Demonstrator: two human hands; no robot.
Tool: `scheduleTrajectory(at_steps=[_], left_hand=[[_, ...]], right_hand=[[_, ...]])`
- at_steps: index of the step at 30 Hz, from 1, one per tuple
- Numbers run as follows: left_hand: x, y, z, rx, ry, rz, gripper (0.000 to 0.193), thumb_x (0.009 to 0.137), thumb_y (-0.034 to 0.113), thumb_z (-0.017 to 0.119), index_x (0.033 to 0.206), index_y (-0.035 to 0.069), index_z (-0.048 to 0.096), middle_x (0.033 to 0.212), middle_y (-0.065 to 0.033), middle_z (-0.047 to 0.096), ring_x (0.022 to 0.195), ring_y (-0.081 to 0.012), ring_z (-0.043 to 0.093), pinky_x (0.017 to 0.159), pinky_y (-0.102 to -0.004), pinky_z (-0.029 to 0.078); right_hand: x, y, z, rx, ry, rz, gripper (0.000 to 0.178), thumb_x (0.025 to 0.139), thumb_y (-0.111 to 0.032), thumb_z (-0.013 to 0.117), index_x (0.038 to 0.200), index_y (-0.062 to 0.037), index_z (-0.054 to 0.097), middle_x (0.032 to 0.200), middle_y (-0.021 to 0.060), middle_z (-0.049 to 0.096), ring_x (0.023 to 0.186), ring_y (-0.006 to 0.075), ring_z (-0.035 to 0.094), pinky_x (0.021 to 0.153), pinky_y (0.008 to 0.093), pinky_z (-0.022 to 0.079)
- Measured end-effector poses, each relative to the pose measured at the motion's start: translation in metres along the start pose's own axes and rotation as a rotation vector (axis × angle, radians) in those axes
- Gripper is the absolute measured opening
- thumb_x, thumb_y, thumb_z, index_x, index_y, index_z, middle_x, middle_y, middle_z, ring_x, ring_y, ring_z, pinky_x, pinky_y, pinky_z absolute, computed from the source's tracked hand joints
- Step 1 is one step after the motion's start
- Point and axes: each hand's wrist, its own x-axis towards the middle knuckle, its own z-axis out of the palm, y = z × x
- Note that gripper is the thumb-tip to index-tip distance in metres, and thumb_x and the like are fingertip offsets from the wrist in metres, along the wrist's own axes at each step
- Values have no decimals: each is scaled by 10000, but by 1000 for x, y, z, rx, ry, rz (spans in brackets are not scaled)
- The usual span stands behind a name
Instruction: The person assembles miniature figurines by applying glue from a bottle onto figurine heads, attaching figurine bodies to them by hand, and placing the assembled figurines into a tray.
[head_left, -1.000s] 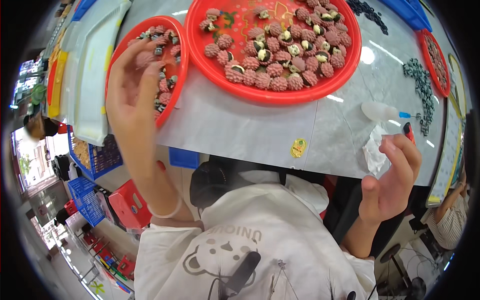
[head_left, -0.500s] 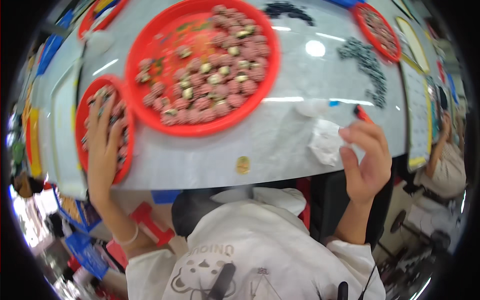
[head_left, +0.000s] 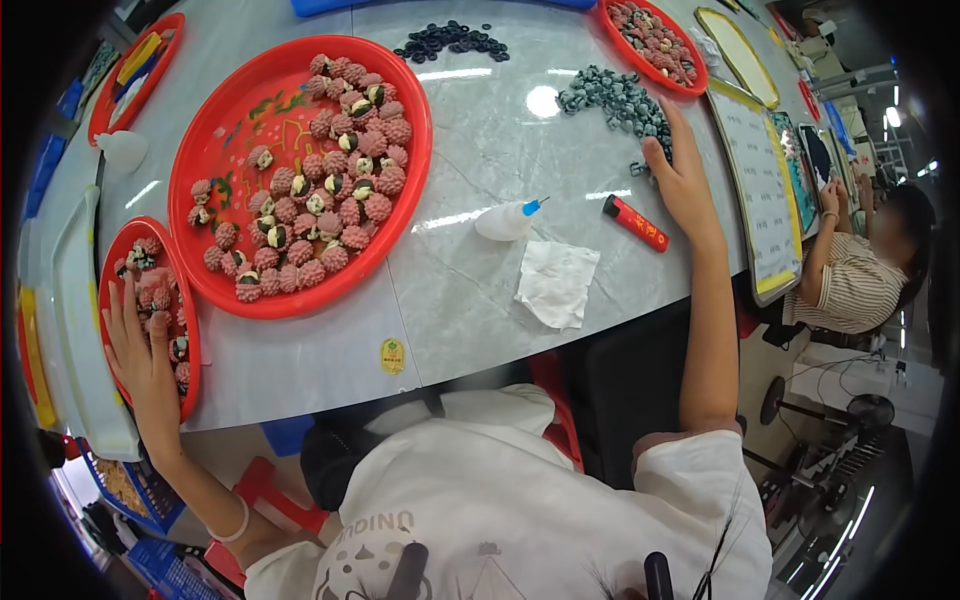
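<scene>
My left hand (head_left: 143, 365) rests with spread fingers over the small red tray (head_left: 193, 345), touching its pink fluted pieces or just above them. The tray also holds dark and pale bits. My right hand (head_left: 682, 185) reaches forward, thumb and fingers apart and nothing in them. Its fingertips are beside a pile of small grey-green pieces (head_left: 610, 100); whether they touch it I cannot tell. Near that wrist lies a red stick with a black end (head_left: 637, 222). A white squeeze bottle with a blue needle tip (head_left: 503, 222) lies to its left, above a crumpled white tissue (head_left: 558, 285).
A large round red tray (head_left: 421, 150) holds many pink fluted pieces, some with black and cream parts. Behind are a dark pile (head_left: 452, 40) and another red tray (head_left: 604, 22). A yellow-edged board (head_left: 755, 190) stands right; beyond it another person (head_left: 850, 270) sits working.
My right hand has moved forward from beside the tissue to the grey-green pile, its fingers straightening. My left hand stays at the small tray. The whole view has shifted.
</scene>
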Motion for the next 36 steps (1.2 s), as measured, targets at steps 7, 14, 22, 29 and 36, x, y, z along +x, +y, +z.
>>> scheduleTrajectory(at_steps=[7,14,22,29,36], left_hand=[[0,-4,4,-104,-24,-12,497,889,433,227,1293,152,294,1347,-53,264,1256,-246,199,1031,-390,82],[-1,-8,5,-79,-28,1,492,890,419,240,1291,139,297,1330,-76,288,1252,-234,207,1025,-387,91],[0,-7,5,-100,-28,12,484,890,404,255,1287,133,306,1322,-62,307,1253,-218,209,1027,-375,95],[-1,-6,4,-80,-15,6,471,889,388,268,1278,128,322,1314,-53,321,1246,-216,225,1027,-368,106],[-1,-7,6,-100,-5,14,456,886,389,284,1263,142,351,1308,-85,323,1233,-229,250,1035,-376,96]], right_hand=[[38,10,11,186,-98,-120,499,865,-308,429,1251,-13,319,1280,118,346,1210,209,281,993,289,189],[72,-1,22,280,-219,-246,504,851,-355,433,1246,-53,351,1271,92,363,1207,193,290,994,293,188],[103,-13,29,258,-351,-421,496,824,-417,444,1204,-97,429,1263,78,378,1195,209,315,996,328,210],[99,-34,28,327,-484,-491,461,803,-414,468,1141,-100,494,1251,78,400,1181,226,342,986,346,232],[72,-51,22,356,-541,-513,487,772,-434,494,1100,-76,528,1230,104,422,1184,257,339,979,370,241]])
